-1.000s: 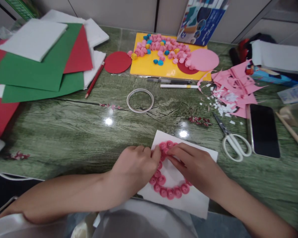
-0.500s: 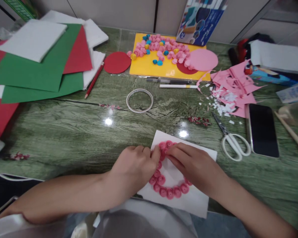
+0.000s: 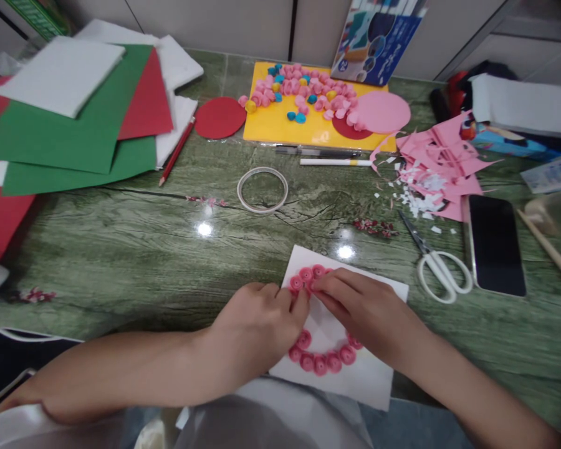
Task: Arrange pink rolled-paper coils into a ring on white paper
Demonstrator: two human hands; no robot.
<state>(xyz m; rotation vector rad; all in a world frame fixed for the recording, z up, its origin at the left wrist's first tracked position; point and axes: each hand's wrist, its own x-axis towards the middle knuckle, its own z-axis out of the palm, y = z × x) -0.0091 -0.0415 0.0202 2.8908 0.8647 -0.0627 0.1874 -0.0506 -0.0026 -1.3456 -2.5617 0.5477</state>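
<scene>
Lying at far left: green sheets (image 3: 75, 143) are overlapping red paper (image 3: 149, 103) on the worktop (image 3: 144, 249), and a white panel (image 3: 65, 75) is resting on top.
Red pencil (image 3: 176, 153): it is lying aslant at the stack's right edge.
Red disc (image 3: 220, 118): it is lying flat between the pencil and the yellow board (image 3: 280, 131).
Left hand (image 3: 262, 318): its fingertips are touching the upper left of the rosette ring (image 3: 320, 363); from where I'm standing, I cannot tell whether its grip is pinching a rosette or only pressing on it.
Tape roll (image 3: 239, 191): it is lying flat beyond the hands, well apart from them.
Yellow board: it is carrying loose pink curls (image 3: 327, 81), with a few blue and yellow ones among them.
Rosette ring: it is sitting on a white sheet (image 3: 374, 386), and both hands are partly hiding it.
Right hand (image 3: 374, 312): its fingertips are bunching at the ring's top, just beside the left ones; whether its grip is grasping anything, I cannot tell.
Pink scraps (image 3: 442, 156): white bits (image 3: 421, 202) are scattering over them.
Scissors (image 3: 444, 277): they are lying just beside a phone (image 3: 497, 245).
</scene>
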